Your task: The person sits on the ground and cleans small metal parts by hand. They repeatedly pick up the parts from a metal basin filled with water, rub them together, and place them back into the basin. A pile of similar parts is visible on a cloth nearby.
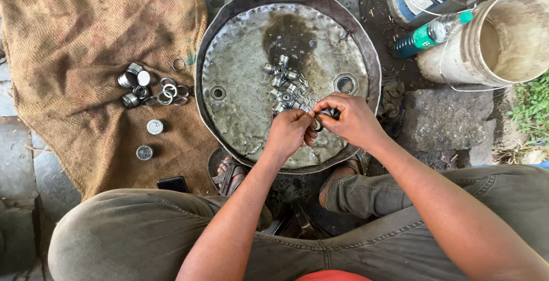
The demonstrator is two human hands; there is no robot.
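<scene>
Metal ring (pixel 318 124) sits pinched between my left hand (pixel 289 132) and my right hand (pixel 350 119), fingers closed tight on it, just above the near edge of the big round pan (pixel 229 58). I see more small metal parts (pixel 284 86) piled in the pan, and rings and caps (pixel 151 89) lie on the brown sack (pixel 74 35) to the left.

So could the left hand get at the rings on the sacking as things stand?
Probably yes, once freed. The left hand now shares a small ring part with the right hand over the metal pan. The rings lie uncovered on the sacking to its left, nothing between.
</scene>
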